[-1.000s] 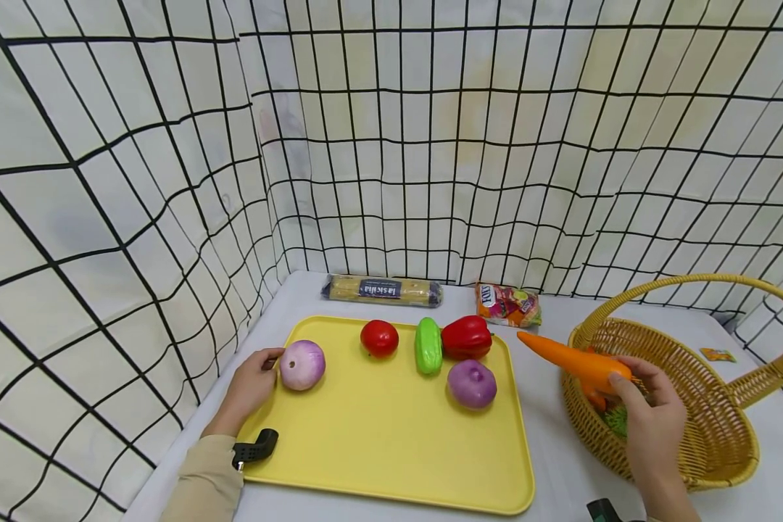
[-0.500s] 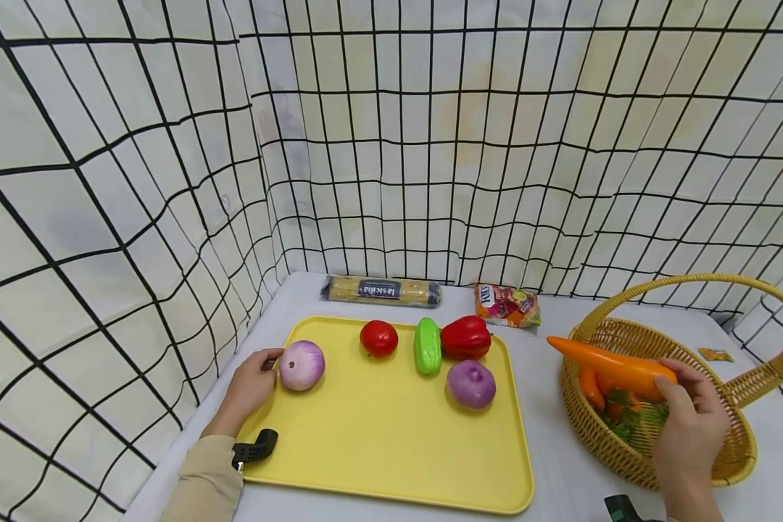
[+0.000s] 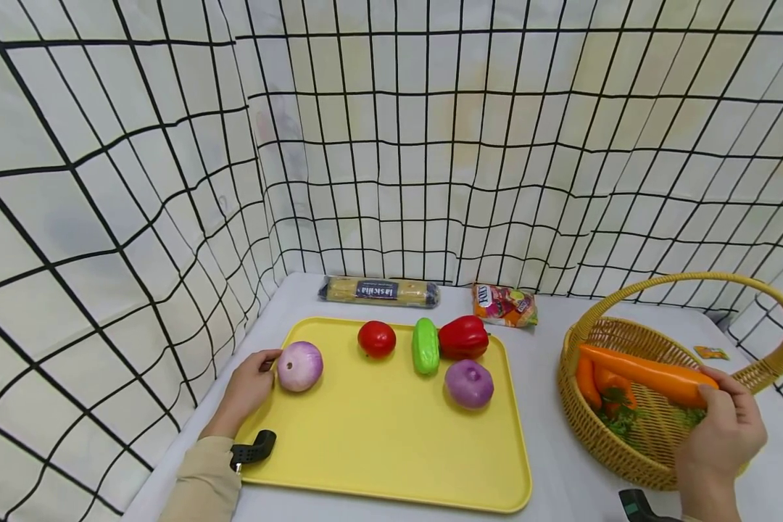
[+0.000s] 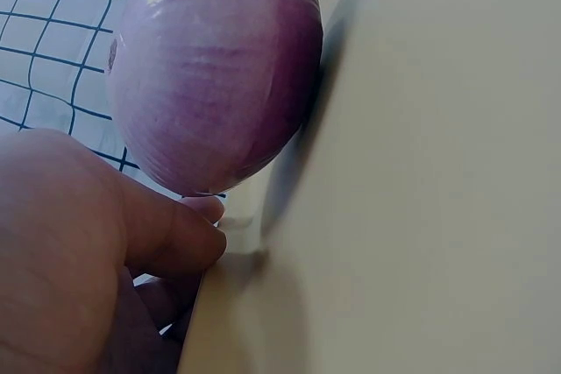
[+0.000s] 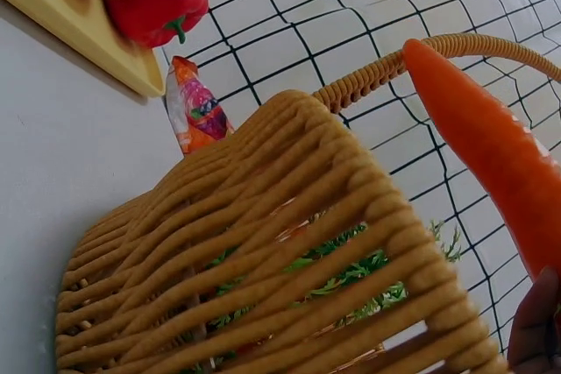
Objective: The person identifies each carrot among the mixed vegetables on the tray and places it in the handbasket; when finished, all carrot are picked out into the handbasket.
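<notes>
My left hand pinches the left rim of the yellow tray; in the left wrist view the thumb lies over the edge, just beside a pale purple onion. With my right hand I hold a large orange carrot by its thick end. The carrot spans the wicker basket, its tip toward the left, and the right wrist view has it above the basket's side. Inside the basket are other orange vegetables with green leaves.
On the tray are a tomato, a green cucumber, a red bell pepper and a purple onion. Behind it lie a spaghetti pack and a candy bag. The basket's tall handle arches overhead; black netting surrounds the table.
My right hand has moved right with the carrot, carrying it from the basket's left edge to over its middle. The left hand stays at the tray's rim.
</notes>
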The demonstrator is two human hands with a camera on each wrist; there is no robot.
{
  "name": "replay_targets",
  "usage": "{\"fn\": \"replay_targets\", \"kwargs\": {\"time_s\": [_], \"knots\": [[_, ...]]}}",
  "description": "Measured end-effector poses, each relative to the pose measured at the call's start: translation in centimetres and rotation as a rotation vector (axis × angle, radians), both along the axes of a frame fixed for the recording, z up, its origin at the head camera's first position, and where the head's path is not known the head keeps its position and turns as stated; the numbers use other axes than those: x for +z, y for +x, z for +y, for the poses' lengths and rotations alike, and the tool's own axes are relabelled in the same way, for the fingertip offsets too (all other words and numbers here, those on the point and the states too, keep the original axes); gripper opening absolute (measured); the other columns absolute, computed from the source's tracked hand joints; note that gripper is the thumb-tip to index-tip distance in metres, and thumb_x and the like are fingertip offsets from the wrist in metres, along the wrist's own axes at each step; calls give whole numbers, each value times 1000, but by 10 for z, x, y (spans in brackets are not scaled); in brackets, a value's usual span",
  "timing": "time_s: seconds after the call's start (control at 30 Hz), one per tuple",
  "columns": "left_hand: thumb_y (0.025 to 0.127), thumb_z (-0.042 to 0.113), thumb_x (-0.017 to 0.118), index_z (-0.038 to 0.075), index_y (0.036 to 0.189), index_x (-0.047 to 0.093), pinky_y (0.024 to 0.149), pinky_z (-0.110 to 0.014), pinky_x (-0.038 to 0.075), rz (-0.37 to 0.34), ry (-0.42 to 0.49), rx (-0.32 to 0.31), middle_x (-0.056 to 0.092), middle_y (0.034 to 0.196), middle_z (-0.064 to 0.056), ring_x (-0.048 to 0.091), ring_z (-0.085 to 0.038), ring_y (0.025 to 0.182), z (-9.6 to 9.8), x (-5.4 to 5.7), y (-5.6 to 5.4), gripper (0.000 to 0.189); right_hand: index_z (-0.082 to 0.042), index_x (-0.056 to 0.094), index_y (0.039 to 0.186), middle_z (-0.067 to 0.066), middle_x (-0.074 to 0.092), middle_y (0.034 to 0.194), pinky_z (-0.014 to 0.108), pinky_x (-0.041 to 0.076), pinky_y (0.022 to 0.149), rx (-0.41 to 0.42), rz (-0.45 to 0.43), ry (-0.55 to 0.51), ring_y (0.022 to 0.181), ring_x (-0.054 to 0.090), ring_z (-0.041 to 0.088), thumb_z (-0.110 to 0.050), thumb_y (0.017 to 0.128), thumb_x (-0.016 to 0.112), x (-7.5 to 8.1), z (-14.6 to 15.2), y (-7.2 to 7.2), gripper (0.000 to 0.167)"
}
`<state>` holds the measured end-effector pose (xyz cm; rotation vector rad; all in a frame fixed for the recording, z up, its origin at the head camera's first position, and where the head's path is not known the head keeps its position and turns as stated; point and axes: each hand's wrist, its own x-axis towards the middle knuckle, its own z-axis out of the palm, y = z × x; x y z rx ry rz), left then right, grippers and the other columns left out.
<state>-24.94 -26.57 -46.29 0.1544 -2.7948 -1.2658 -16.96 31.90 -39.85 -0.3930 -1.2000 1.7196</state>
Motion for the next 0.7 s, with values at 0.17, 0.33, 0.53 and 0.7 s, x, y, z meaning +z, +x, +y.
{"fn": "replay_targets", "kwargs": {"time_s": [0.17, 0.33, 0.53, 0.7], "knots": [[94, 2, 40, -2, 136, 51, 99, -50, 42, -3, 4, 0, 54, 129, -24, 50, -36, 118, -1, -2, 0, 44, 4, 71, 102, 7, 62, 102, 16, 49, 80, -47, -16, -13, 101, 58, 15, 3, 90, 50, -2, 4, 0, 24], [94, 2, 40, -3, 137, 51, 99, -51, 41, -4, 10, -3, 53, 130, -25, 50, -37, 119, -1, -2, 0, 45, 1, 71, 101, 5, 58, 103, 15, 48, 80, -78, -42, -24, 101, 57, 13, 3, 89, 52, -5, 8, -1, 23], [93, 2, 39, -2, 136, 51, 100, -50, 40, 5, 7, 0, 53, 130, -24, 50, -36, 119, -1, -2, -1, 45, -2, 70, 102, 4, 56, 97, 15, 54, 57, -46, -104, -53, 90, 58, 11, 2, 88, 60, -7, 11, -1, 17], [93, 2, 39, -3, 137, 51, 100, -50, 41, 5, 4, -3, 53, 130, -24, 49, -36, 119, -1, -2, -1, 45, -8, 70, 103, 1, 51, 101, 16, 54, 54, 32, -221, -112, 89, 58, 9, 3, 86, 64, -4, 12, -1, 21]]}}
